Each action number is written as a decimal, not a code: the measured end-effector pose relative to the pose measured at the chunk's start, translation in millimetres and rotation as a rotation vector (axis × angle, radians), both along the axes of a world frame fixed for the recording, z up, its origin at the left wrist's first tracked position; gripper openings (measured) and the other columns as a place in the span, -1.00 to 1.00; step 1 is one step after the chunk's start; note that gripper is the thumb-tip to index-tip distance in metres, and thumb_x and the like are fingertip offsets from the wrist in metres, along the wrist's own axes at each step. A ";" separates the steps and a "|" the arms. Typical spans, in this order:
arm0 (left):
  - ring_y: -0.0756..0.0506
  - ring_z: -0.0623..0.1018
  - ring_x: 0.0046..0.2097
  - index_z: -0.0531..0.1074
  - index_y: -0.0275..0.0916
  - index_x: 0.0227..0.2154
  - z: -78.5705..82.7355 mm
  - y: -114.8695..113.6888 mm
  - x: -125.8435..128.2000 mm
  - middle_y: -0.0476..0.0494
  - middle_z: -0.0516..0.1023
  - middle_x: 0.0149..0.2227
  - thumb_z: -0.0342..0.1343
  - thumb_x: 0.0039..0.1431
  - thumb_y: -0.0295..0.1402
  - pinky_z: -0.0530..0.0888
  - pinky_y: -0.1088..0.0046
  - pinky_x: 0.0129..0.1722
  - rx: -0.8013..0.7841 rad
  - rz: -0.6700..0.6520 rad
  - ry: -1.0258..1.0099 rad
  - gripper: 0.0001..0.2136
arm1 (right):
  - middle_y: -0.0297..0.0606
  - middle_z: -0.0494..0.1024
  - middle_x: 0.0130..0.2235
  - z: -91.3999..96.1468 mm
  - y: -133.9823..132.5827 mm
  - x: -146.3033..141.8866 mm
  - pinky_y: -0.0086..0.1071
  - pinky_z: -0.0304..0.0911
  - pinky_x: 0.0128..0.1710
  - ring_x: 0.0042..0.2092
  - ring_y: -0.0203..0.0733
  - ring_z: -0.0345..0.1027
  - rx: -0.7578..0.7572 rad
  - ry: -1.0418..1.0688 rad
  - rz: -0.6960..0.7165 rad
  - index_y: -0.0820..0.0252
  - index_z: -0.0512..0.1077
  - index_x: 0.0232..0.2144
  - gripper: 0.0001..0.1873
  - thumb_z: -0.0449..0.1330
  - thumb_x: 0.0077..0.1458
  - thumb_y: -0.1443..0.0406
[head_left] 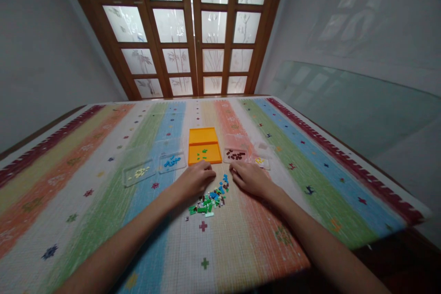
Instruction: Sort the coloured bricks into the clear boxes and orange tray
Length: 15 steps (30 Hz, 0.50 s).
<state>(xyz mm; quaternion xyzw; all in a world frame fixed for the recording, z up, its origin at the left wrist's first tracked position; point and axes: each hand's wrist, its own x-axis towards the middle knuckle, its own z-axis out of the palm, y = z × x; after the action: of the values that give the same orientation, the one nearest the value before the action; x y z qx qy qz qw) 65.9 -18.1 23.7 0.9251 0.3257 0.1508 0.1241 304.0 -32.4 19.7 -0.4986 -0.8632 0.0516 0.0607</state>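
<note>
A loose pile of small building bricks in green, blue, white and brown lies on the striped cloth. My left hand is closed at the pile's far left side, just before the orange case. My right hand is closed too, right of the pile and close to the clear box of brown bricks. Whatever the fingers of either hand hold, if anything, is too small or hidden to make out. A few green bricks lie in the near half of the opened case.
Left of the case stand a clear box of blue bricks and another of pale yellow bricks. A box with yellow bricks sits beyond my right hand, partly hidden. The patterned tablecloth covers the table; glazed doors stand behind.
</note>
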 end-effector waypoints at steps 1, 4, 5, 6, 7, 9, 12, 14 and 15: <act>-0.12 0.47 -0.20 0.53 -0.26 -0.32 -1.1 0.3 0.9 -0.22 0.50 -0.23 -0.03 0.33 -0.49 0.43 0.34 -0.19 0.000 0.013 0.003 -0.78 | -0.11 0.56 -0.14 0.1 0.0 -0.1 -0.34 0.11 -0.22 -0.17 -0.12 0.40 -0.002 -0.003 -0.003 0.23 0.40 -0.17 -0.81 -0.02 0.32 0.36; -0.12 0.46 -0.19 0.50 -0.26 -0.33 -1.3 1.1 -0.8 -0.20 0.49 -0.24 -0.02 0.33 -0.48 0.42 0.34 -0.18 -0.023 0.050 -0.027 -0.80 | -0.09 0.56 -0.14 0.4 0.2 -0.4 -0.34 0.11 -0.23 -0.18 -0.11 0.40 -0.002 -0.020 -0.010 0.22 0.40 -0.16 -0.80 -0.02 0.33 0.35; -0.11 0.46 -0.20 0.48 -0.25 -0.33 -0.7 1.0 -2.6 -0.19 0.48 -0.25 -0.02 0.33 -0.47 0.42 0.35 -0.18 -0.039 0.047 -0.039 -0.82 | -0.09 0.56 -0.13 0.6 0.2 -0.5 -0.34 0.11 -0.23 -0.17 -0.11 0.41 -0.002 -0.028 -0.010 0.23 0.41 -0.15 -0.80 -0.02 0.34 0.34; -0.10 0.46 -0.21 0.47 -0.25 -0.33 0.1 0.7 -4.9 -0.17 0.48 -0.26 -0.01 0.33 -0.47 0.43 0.36 -0.19 -0.058 0.035 -0.054 -0.83 | -0.09 0.56 -0.13 0.9 0.1 -0.6 -0.34 0.11 -0.23 -0.17 -0.11 0.41 -0.003 -0.036 -0.008 0.23 0.41 -0.15 -0.79 -0.02 0.34 0.34; -0.09 0.46 -0.22 0.46 -0.25 -0.32 1.0 0.1 -7.4 -0.16 0.48 -0.26 0.00 0.32 -0.46 0.43 0.37 -0.19 -0.080 0.015 -0.070 -0.85 | -0.09 0.56 -0.12 1.3 0.1 -0.8 -0.34 0.11 -0.22 -0.16 -0.11 0.41 -0.005 -0.044 -0.005 0.23 0.41 -0.14 -0.79 -0.02 0.34 0.35; -0.08 0.47 -0.23 0.46 -0.24 -0.31 3.2 -2.4 -12.7 -0.14 0.49 -0.28 0.01 0.32 -0.45 0.42 0.38 -0.19 -0.126 -0.032 -0.101 -0.86 | -0.10 0.56 -0.12 2.0 -0.2 -1.0 -0.34 0.12 -0.22 -0.15 -0.11 0.41 -0.011 -0.054 -0.002 0.23 0.41 -0.13 -0.79 -0.02 0.33 0.35; -0.08 0.48 -0.24 0.47 -0.23 -0.32 6.7 -8.1 -19.1 -0.14 0.51 -0.30 0.03 0.30 -0.45 0.42 0.39 -0.20 -0.170 -0.094 -0.107 -0.87 | -0.09 0.56 -0.12 2.0 -0.5 -1.1 -0.34 0.13 -0.20 -0.14 -0.11 0.41 -0.010 -0.048 0.001 0.23 0.40 -0.13 -0.79 -0.02 0.32 0.36; -0.08 0.47 -0.26 0.48 -0.23 -0.33 8.4 -11.8 -21.3 -0.14 0.51 -0.32 0.02 0.28 -0.48 0.41 0.39 -0.22 -0.184 -0.119 -0.084 -0.86 | -0.09 0.56 -0.12 1.0 -0.4 -0.9 -0.34 0.14 -0.20 -0.14 -0.11 0.41 -0.007 -0.043 0.006 0.24 0.40 -0.13 -0.79 -0.02 0.32 0.37; -0.07 0.46 -0.27 0.49 -0.22 -0.33 9.1 -13.4 -21.8 -0.13 0.51 -0.33 0.01 0.26 -0.50 0.41 0.40 -0.23 -0.190 -0.126 -0.071 -0.84 | -0.09 0.56 -0.12 0.3 -0.2 -0.8 -0.34 0.14 -0.20 -0.14 -0.11 0.41 -0.006 -0.043 0.007 0.24 0.40 -0.13 -0.78 -0.03 0.32 0.37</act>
<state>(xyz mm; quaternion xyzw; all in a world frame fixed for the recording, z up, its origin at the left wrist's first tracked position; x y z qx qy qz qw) 44.1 -31.5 32.8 0.9218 0.2753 0.1437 0.2321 303.3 -32.6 20.0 -0.4969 -0.8658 0.0434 0.0404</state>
